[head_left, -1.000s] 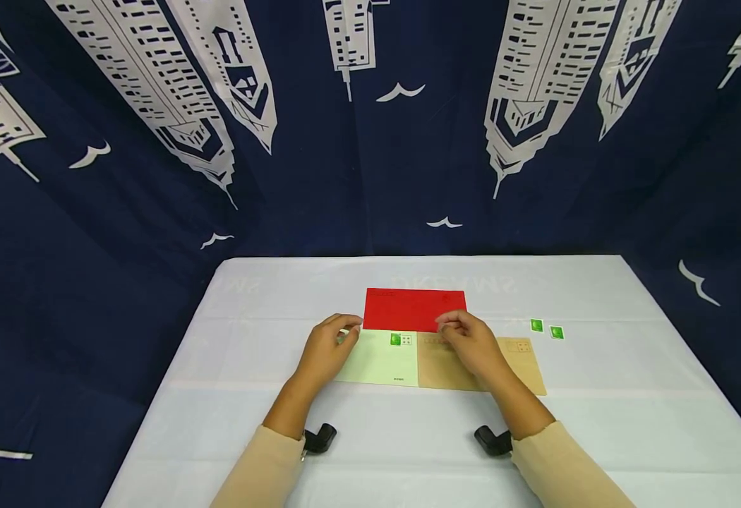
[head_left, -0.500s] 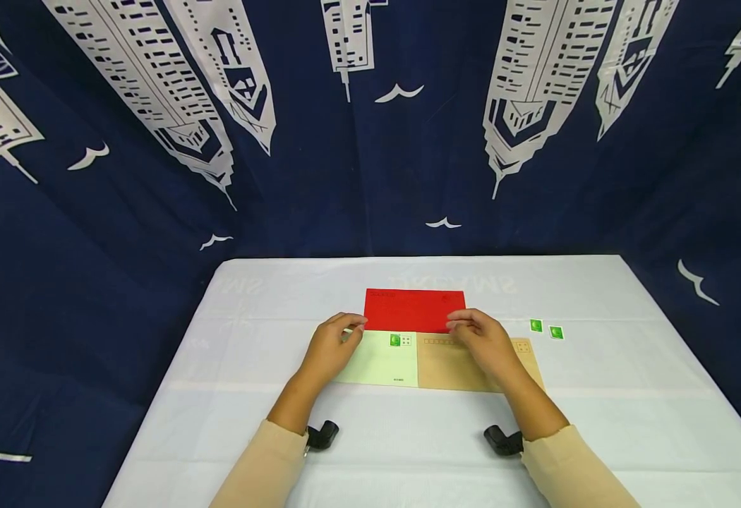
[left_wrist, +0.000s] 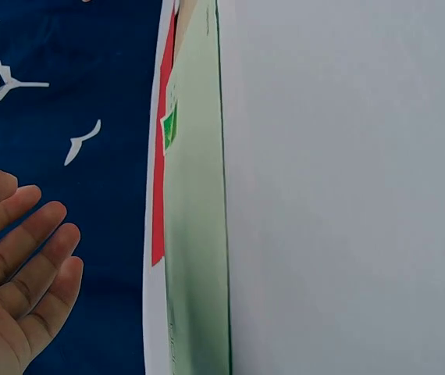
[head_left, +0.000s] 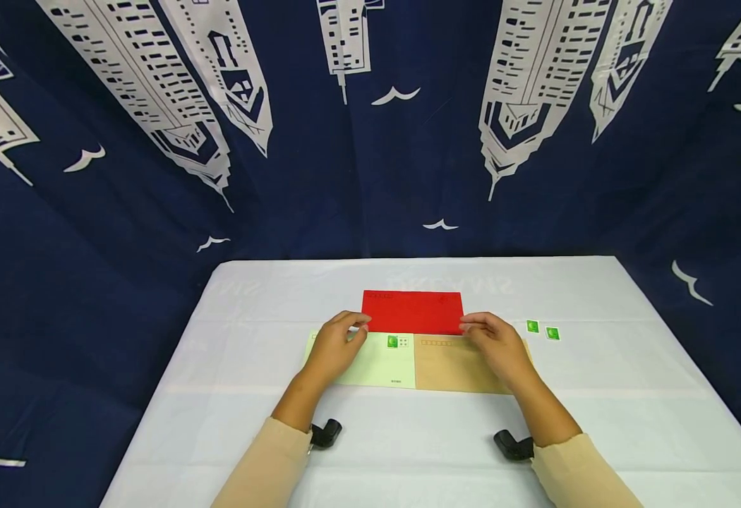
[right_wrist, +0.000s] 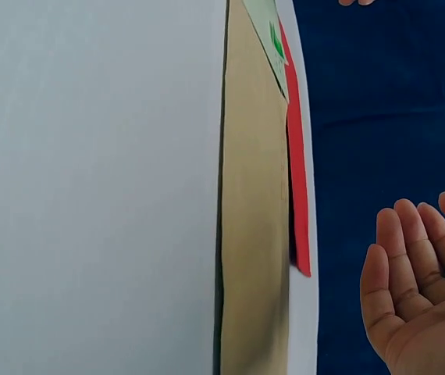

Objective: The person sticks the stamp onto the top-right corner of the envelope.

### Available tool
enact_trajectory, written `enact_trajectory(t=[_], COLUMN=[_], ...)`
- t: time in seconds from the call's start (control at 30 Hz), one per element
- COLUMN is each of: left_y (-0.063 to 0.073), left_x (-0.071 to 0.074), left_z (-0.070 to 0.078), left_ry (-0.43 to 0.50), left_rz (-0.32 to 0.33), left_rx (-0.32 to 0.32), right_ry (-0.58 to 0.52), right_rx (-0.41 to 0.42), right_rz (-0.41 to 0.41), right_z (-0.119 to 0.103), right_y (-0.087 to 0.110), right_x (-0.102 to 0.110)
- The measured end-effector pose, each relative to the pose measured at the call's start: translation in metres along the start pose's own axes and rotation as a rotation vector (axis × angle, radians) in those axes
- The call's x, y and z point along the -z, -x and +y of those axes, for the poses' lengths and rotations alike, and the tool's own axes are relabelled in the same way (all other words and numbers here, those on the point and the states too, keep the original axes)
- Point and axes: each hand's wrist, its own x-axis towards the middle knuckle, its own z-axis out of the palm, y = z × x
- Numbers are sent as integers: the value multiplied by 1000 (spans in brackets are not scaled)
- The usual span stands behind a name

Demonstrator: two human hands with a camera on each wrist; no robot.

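A red envelope [head_left: 411, 312] lies flat at the back, just beyond a pale green envelope [head_left: 380, 368] and a brown envelope [head_left: 453, 367] set side by side. A green stamp [head_left: 392, 341] sits at the green envelope's upper right. My left hand [head_left: 335, 347] is over the green envelope, fingertips by the red one's lower left corner. By its lower right corner is my right hand [head_left: 497, 349], which covers part of the brown envelope. In both wrist views the fingers [left_wrist: 39, 269] are loosely bent and grip nothing.
Two loose green stamps, one nearer [head_left: 532, 327] and one farther right [head_left: 552, 333], lie right of the envelopes. A white cloth [head_left: 408, 451] covers the table. Behind it hangs a dark blue curtain [head_left: 307, 212] with white building prints.
My right hand has slid rightward, from over the red envelope's lower edge to its right corner. The left hand has shifted slightly right. The envelopes lie as before.
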Motion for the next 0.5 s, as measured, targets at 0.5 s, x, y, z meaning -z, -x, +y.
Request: enact_trajectory(t=[0.5], left_y=[-11], left_x=[-8], left_z=[6], left_ry=[-22], left_rz=[-37], left_rx=[7], right_ry=[29], right_rx=[-23], right_rz=[51], right_z=[17], right_y=[3], right_x=[18])
